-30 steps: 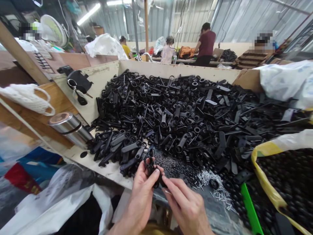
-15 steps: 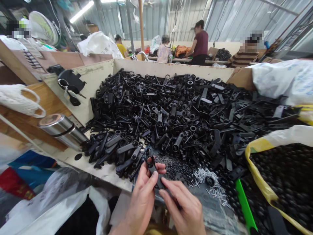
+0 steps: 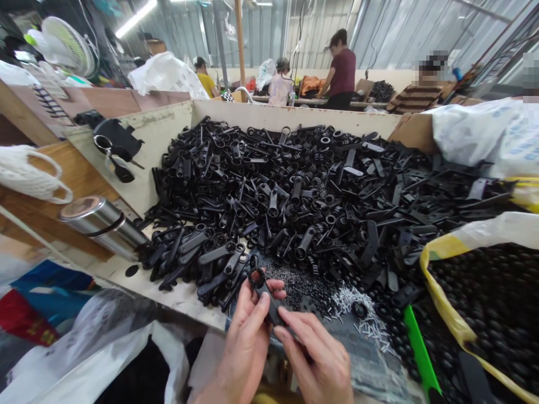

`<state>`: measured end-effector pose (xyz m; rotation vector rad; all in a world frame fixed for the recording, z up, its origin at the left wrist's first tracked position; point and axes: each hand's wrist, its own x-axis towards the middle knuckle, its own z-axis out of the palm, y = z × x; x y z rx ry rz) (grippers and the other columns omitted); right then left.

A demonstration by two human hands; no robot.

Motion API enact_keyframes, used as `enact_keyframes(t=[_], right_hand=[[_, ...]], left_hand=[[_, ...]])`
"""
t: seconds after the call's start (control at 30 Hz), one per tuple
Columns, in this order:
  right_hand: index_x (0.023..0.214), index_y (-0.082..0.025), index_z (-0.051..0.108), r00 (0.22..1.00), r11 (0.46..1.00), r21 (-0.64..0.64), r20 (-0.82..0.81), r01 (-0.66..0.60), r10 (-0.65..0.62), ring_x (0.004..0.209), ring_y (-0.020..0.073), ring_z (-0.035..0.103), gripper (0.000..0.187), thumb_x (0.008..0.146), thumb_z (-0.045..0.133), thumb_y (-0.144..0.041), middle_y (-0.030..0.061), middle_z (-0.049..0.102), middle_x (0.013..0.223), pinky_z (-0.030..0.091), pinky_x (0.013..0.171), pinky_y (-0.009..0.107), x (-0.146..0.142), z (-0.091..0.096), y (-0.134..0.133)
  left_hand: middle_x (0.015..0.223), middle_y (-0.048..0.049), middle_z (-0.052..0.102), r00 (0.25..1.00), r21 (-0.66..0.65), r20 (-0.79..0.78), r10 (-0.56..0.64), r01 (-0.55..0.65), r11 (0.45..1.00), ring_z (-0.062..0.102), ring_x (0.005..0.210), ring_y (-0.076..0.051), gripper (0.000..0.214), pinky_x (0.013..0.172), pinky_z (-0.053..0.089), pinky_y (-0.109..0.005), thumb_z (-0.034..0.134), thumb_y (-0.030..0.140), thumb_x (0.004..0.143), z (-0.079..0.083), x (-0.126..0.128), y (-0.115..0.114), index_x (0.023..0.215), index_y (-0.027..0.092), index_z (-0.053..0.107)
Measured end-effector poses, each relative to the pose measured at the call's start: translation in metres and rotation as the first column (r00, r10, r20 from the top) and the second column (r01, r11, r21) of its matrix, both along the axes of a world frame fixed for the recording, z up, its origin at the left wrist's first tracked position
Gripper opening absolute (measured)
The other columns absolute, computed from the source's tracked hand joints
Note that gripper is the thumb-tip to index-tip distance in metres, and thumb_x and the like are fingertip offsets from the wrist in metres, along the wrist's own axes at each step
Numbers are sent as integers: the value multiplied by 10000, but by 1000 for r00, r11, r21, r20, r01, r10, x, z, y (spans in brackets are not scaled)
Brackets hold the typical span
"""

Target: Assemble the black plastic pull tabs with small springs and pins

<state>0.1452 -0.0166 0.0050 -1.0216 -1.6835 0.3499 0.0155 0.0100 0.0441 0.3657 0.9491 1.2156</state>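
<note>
My left hand (image 3: 246,342) grips a black plastic part (image 3: 263,292) with a ring at its top end, holding it between thumb and fingers. My right hand (image 3: 315,353) pinches the lower end of the same part. Just beyond my hands lies a heap of black plastic parts (image 3: 286,196) in a wooden-walled bin (image 3: 295,118). Small black pieces (image 3: 301,289) and loose silver pins (image 3: 353,306) are scattered close to my fingers.
A yellow-edged bag of round black parts (image 3: 484,297) sits at the right, with a green strip (image 3: 416,350) beside it. A steel flask (image 3: 101,224) lies at the bin's left. White bags (image 3: 484,134) lie around it. Several co-workers (image 3: 341,70) stand at tables beyond.
The view has drifted, so the scene sits further left. The black part has turned, with its ring now showing clearly at the top, and my hands stay close together on it.
</note>
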Motion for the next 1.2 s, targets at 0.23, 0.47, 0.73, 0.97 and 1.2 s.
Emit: enact_keyframes(t=[0.23, 0.47, 0.73, 0.97, 1.2], right_hand=[[1313, -174, 694, 998, 999, 36, 50, 35, -37, 853, 171, 783, 300, 1027, 620, -118, 100, 780, 1021, 645, 736, 215, -1, -2, 1], [1272, -149, 704, 988, 995, 75, 133, 70, -79, 893, 187, 784, 284, 1012, 612, -83, 115, 782, 1013, 641, 782, 231, -5, -9, 1], [1061, -218, 779, 991, 939, -338, -87, 66, -101, 583, 125, 614, 130, 963, 702, -258, -7, 662, 767, 516, 514, 198, 4, 12, 10], [781, -189, 607, 888, 613, -678, -452, -405, 88, 500, 102, 484, 355, 888, 715, -510, -64, 539, 593, 379, 494, 223, 13, 21, 30], [717, -211, 555, 936, 713, -633, -338, -303, 99, 558, 120, 477, 312, 906, 689, -420, -49, 533, 626, 401, 514, 223, 7, 15, 21]], left_hand=[[1209, -48, 726, 999, 47, 8, -33, 32, 998, 616, 1111, -188, 410, 974, 499, -306, 830, 444, 857, -9, 0, -2, 1192, 278, 662], [1147, -29, 753, 997, 85, -66, -37, 42, 995, 642, 1133, -183, 352, 973, 526, -278, 764, 430, 924, -16, 2, -7, 1234, 303, 656], [970, -62, 756, 944, 113, -295, -150, 190, 975, 675, 729, -180, 719, 622, 567, -259, 765, 528, 879, -31, -11, -4, 1503, 260, 529], [813, -4, 713, 813, 87, -411, -413, 486, 870, 629, 605, -144, 849, 571, 548, -246, 661, 454, 986, -22, -25, -14, 1676, 344, 178], [698, -30, 741, 745, 213, -632, -214, 432, 876, 590, 482, -157, 508, 505, 497, -252, 651, 372, 980, -12, -30, -19, 1483, 314, 610]])
